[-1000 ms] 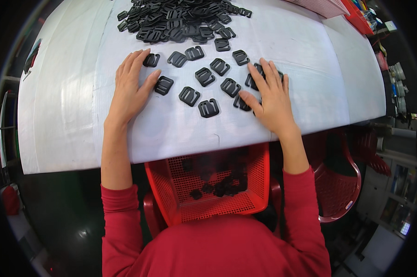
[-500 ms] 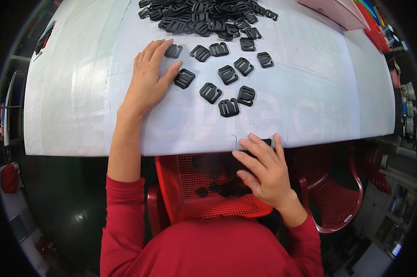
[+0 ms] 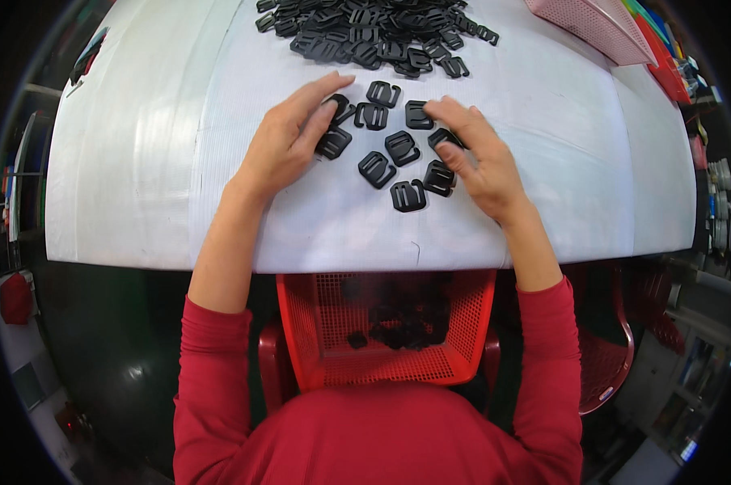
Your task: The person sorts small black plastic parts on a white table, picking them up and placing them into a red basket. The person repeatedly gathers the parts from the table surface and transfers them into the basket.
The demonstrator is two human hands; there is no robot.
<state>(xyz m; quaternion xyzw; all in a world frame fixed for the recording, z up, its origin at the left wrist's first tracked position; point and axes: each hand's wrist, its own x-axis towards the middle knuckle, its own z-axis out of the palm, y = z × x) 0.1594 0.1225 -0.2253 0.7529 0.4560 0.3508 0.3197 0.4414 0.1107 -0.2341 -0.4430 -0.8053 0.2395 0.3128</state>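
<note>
- Head view, state: my left hand (image 3: 283,139) and right hand (image 3: 487,168) stand well apart, both open with fingers loosely curved; the loose black buckles (image 3: 402,148) lie on the white table (image 3: 139,153) between them; my left thumb overlaps the leftmost buckles, my right fingertips reach the rightmost; I cannot tell how firmly either touches.
- Head view, stock: the buckle pile (image 3: 364,34) lies beyond my hands; the red basket (image 3: 294,327), with dark pieces inside, sits below the table's near edge.
- Step, as judged: herding loose buckles inward; the next move calls for closing both hands evenly, keeping buckles flat and clear of the pile.
- Change: half a second ago my right hand was at the near edge above the basket; now it is back among the buckles, which lie closer together.
</note>
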